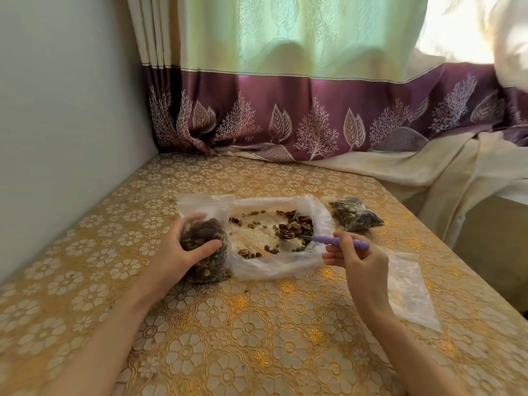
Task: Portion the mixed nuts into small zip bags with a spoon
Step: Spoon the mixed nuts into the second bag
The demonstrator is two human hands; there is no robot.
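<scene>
While left hand (183,250) holds bag (204,252), spoon (331,240) scoops.

The tabletop (257,338) wears a glossy, embossed plastic cover in gold floral relief. The large open bag (285,264) is thin, crinkled, translucent plastic; the filled zip bags (205,270) (357,217) and the flat empty one (411,292) are clear, shiny film. The spoon (337,240) has a smooth matt purple plastic handle and a metallic-looking bowl. The curtain (285,110) is satiny woven cloth.
</scene>
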